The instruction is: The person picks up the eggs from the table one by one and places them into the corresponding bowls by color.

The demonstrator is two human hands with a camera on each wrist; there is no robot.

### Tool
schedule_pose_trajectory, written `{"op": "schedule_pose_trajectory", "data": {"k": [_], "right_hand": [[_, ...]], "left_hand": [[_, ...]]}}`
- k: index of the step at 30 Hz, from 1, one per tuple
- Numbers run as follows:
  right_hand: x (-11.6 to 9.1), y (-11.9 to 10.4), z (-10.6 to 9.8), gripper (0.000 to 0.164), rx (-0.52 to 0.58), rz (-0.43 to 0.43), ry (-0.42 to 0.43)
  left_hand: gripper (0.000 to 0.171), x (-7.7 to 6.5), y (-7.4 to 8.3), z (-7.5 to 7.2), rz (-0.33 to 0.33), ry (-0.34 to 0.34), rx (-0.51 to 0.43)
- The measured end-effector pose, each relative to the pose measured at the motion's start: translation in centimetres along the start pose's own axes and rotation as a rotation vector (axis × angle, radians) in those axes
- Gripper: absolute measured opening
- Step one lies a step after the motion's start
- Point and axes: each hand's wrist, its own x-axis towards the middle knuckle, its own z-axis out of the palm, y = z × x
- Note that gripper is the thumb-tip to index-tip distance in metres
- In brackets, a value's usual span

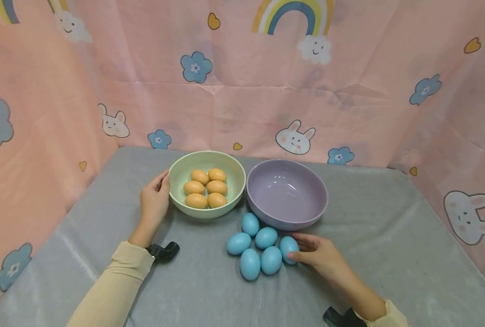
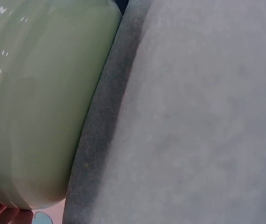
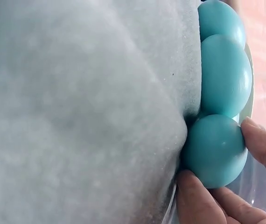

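Observation:
In the head view my left hand (image 1: 155, 198) holds the left side of a light green bowl (image 1: 207, 213). Inside it lie several orange-brown eggs (image 1: 196, 200). The left wrist view has the bowl's outer wall (image 2: 49, 102) close up, with fingertips (image 2: 4, 214) against it at the lower left. My right hand (image 1: 322, 254) pinches the rightmost blue egg (image 1: 289, 249) between thumb and fingers, low over the cloth. Several other blue eggs (image 1: 250, 263) lie grouped beside it. Just behind them stands a purple bowl (image 1: 287, 195), with nothing in it.
Both bowls stand side by side on a grey cloth (image 1: 201, 290) covering the table. A pink curtain (image 1: 234, 109) printed with rabbits, flowers and rainbows hangs behind and along the sides. Black wrist devices (image 1: 165, 251) are strapped to both wrists.

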Motion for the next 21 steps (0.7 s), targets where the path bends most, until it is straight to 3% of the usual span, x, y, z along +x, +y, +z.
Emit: {"op": "schedule_pose_trajectory", "data": {"k": [7, 21], "right_hand": [[-0.28, -0.24, 0.03, 0.063, -0.062, -0.054, 0.002], [-0.47, -0.2, -0.65, 0.065, -0.024, -0.021, -0.011]], "left_hand": [[0.043, 0.01, -0.04, 0.07, 0.006, 0.012, 0.008], [0.043, 0.12, -0.1, 0.14, 0.002, 0.016, 0.008]]}}
